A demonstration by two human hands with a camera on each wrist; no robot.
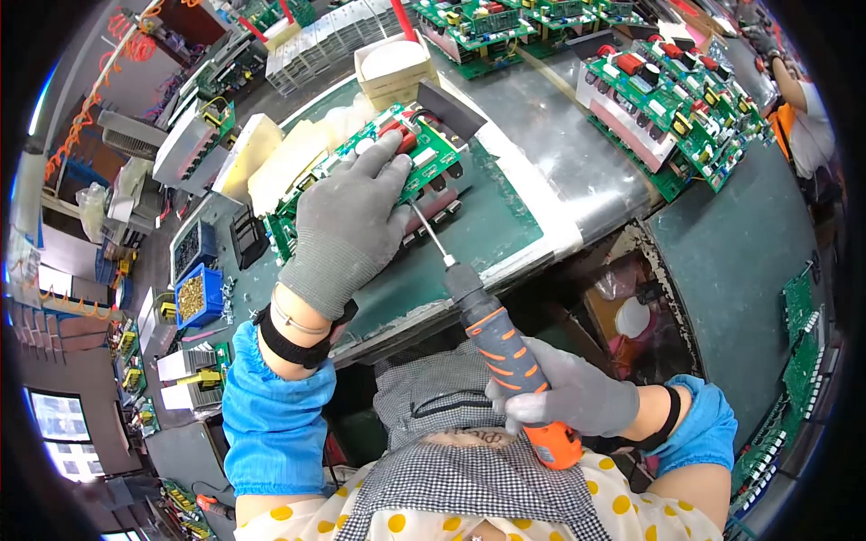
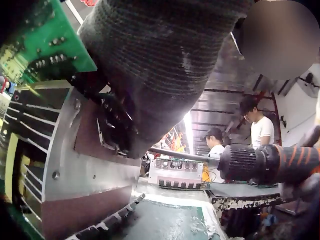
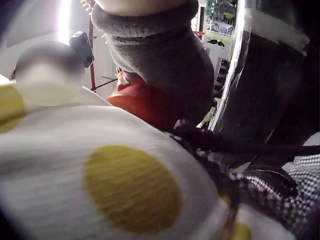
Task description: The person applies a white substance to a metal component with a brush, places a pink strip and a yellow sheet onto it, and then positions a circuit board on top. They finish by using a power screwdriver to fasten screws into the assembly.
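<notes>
My gloved left hand [image 1: 354,212] lies across a green circuit board [image 1: 431,162], fingers over its top and thumb down at its near side. The board sits on a metal heat sink [image 2: 90,175], seen close up in the left wrist view. With my right hand [image 1: 577,393], also gloved, I grip an orange and dark grey power screwdriver [image 1: 507,347]. Its long bit [image 1: 428,225] points at the near side of the board, and its tip ends close to my left thumb. In the right wrist view the glove [image 3: 160,55] wraps the tool's orange end [image 3: 145,102].
More assembled boards [image 1: 667,99] stand on the bench at right. A blue bin of brass-coloured screws [image 1: 198,296] and a dark bin [image 1: 192,248] are at left. Foam pieces [image 1: 289,162] and a white box [image 1: 394,70] lie behind the board. Other people [image 2: 260,127] work beyond the bench.
</notes>
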